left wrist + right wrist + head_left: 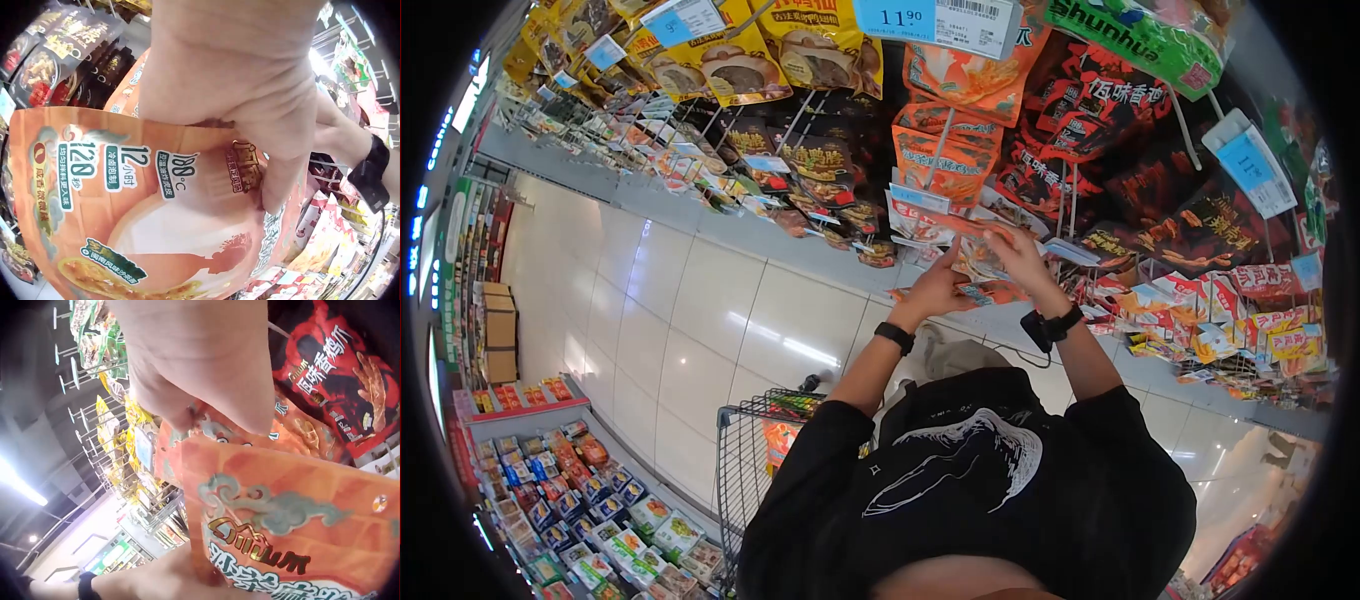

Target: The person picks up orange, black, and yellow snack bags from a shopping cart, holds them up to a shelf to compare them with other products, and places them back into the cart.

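My left hand grips an orange snack bag printed with white and green lettering. Its thumb lies across the printed face in the left wrist view; the other fingers are hidden. Higher up and to the right, my right hand bends over the upper edge of the orange packaging, thumb and fingers close together. Beneath that hand, a second orange bag shows behind the first in the right wrist view. The right fingertips are partly hidden there. Both hands are close to the hanging packets on the shelf front.
Black-and-red bags hang to the right and yellow bags to the upper left, on hooks with price tags. A wire shopping cart stands at my left side. Packaged goods fill a low display across the tiled aisle.
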### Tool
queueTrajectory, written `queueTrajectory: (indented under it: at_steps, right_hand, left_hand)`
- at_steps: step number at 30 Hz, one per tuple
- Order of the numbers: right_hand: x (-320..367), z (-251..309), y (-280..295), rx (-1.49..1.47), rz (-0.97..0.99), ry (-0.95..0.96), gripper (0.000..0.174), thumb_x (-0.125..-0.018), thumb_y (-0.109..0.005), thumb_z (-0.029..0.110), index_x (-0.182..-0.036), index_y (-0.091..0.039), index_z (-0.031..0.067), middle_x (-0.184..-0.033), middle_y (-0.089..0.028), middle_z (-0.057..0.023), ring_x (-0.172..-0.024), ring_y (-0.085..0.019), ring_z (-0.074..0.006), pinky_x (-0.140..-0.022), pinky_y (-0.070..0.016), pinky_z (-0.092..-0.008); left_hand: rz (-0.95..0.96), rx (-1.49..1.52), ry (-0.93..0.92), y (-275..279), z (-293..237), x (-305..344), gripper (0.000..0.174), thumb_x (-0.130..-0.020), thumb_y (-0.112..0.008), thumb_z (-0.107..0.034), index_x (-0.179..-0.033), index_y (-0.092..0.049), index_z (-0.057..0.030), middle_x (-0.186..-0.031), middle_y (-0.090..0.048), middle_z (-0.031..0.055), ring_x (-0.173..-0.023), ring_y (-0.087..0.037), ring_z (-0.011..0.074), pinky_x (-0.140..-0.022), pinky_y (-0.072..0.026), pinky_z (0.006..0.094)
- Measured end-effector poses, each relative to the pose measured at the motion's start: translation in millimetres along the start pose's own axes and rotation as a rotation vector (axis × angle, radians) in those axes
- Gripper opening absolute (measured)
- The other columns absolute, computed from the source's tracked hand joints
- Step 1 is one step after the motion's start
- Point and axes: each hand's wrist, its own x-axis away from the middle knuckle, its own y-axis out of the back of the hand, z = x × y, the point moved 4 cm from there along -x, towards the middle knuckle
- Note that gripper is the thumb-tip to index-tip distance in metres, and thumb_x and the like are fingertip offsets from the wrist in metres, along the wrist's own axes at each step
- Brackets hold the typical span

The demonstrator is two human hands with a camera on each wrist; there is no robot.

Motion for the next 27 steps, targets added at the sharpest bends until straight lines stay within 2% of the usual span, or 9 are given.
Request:
queueTrajectory:
  at_steps: [6, 8, 12, 13, 16, 18, 21, 24, 27]
  right_hand:
    - [-34.2, -4.7, -17.3, -0.129, -0.043, 0.052, 0.027, -0.094, -0.054, 0.021, -0.110, -0.060, 0.0001, -0.089, -0.061, 0.0011, -0.078, -0.052, -0.0055, -0.067, -0.0424, -0.0236]
    - [-39.9, -17.6, -21.8, -0.181, -0.035, -0.184, 0.026, -0.093, -0.056, 0.022, -0.108, -0.061, 0.0009, -0.092, -0.062, 0.0006, -0.080, -0.054, -0.0062, -0.069, -0.0437, -0.0251]
    - [-52.2, -26.5, -31.6, -0.195, -0.072, -0.081, 0.026, -0.092, -0.058, 0.022, -0.107, -0.061, 0.0015, -0.091, -0.061, 0.0012, -0.079, -0.053, -0.0063, -0.068, -0.0441, -0.0256]
    - [-53.9, -33.4, -31.9, -0.193, -0.074, -0.112, 0.026, -0.091, -0.058, 0.021, -0.108, -0.061, 0.0013, -0.092, -0.062, 0.0012, -0.080, -0.054, -0.0067, -0.070, -0.0441, -0.0255]
    - [-55.0, -34.7, -35.7, -0.240, -0.058, -0.126, 0.025, -0.091, -0.057, 0.020, -0.108, -0.061, 0.0011, -0.092, -0.062, 0.0020, -0.080, -0.052, -0.0057, -0.071, -0.0424, -0.0233]
    - [-55.2, -26.5, -35.8, -0.254, -0.123, 0.034, 0.025, -0.092, -0.057, 0.019, -0.108, -0.061, 0.0000, -0.091, -0.061, 0.0022, -0.076, -0.050, -0.0031, -0.067, -0.0394, -0.0209]
    - [-52.9, -39.4, -29.2, -0.252, -0.157, -0.098, 0.023, -0.091, -0.057, 0.016, -0.107, -0.061, -0.0006, -0.092, -0.062, 0.0010, -0.077, -0.051, -0.0037, -0.068, -0.0396, -0.0213]
    - [-56.4, -54.6, -20.6, -0.400, -0.158, -0.156, 0.019, -0.090, -0.059, 0.015, -0.101, -0.062, 0.0003, -0.091, -0.062, -0.0003, -0.080, -0.054, -0.0057, -0.071, -0.0417, -0.0235]
    - [-56.5, -51.7, -21.6, -0.424, -0.138, -0.171, 0.016, -0.090, -0.060, 0.012, -0.100, -0.060, 0.0004, -0.093, -0.061, -0.0030, -0.084, -0.056, -0.0108, -0.072, -0.0446, -0.0282]
  left_hand:
    - [-0.078, -0.016, 0.058, 14.4, 16.9, 9.0, 0.037, -0.062, -0.077, -0.025, -0.095, -0.072, -0.0070, -0.149, -0.011, 0.0267, -0.117, -0.051, 0.0363, -0.093, -0.0440, 0.0365]
    - [-0.103, -0.001, 0.082, 17.3, 21.4, 12.6, 0.035, -0.062, -0.077, -0.023, -0.093, -0.072, -0.0065, -0.149, -0.011, 0.0264, -0.114, -0.053, 0.0357, -0.091, -0.0452, 0.0365]
    - [-0.142, 0.034, 0.144, 26.3, 22.9, 18.0, 0.030, -0.062, -0.075, -0.019, -0.089, -0.071, -0.0056, -0.149, -0.012, 0.0259, -0.110, -0.057, 0.0334, -0.086, -0.0474, 0.0368]
    - [-0.203, 0.040, 0.125, 27.4, 24.8, 19.9, 0.034, -0.059, -0.076, -0.022, -0.089, -0.071, -0.0074, -0.147, -0.022, 0.0236, -0.103, -0.060, 0.0326, -0.083, -0.0491, 0.0369]
    - [-0.267, -0.006, 0.092, 32.4, 23.4, 26.8, 0.035, -0.058, -0.077, -0.023, -0.088, -0.071, -0.0066, -0.148, -0.023, 0.0192, -0.103, -0.060, 0.0311, -0.082, -0.0493, 0.0374]
    - [-0.309, 0.008, 0.103, 33.4, 25.1, 29.4, 0.033, -0.058, -0.078, -0.023, -0.085, -0.071, -0.0055, -0.149, -0.023, 0.0154, -0.101, -0.060, 0.0305, -0.081, -0.0497, 0.0378]
    - [-0.405, -0.026, -0.005, 38.6, 18.5, 34.4, 0.027, -0.059, -0.077, -0.019, -0.081, -0.071, -0.0047, -0.149, -0.024, 0.0139, -0.096, -0.061, 0.0300, -0.077, -0.0503, 0.0386]
    - [-0.348, -0.050, 0.032, 46.2, 6.4, 38.3, 0.025, -0.060, -0.076, -0.015, -0.082, -0.071, -0.0058, -0.149, -0.024, 0.0136, -0.114, -0.053, 0.0294, -0.084, -0.0487, 0.0375]
    - [-0.432, -0.073, -0.024, 47.3, 2.4, 39.7, 0.024, -0.058, -0.072, -0.012, -0.081, -0.071, -0.0067, -0.147, -0.028, 0.0122, -0.111, -0.053, 0.0295, -0.082, -0.0492, 0.0397]
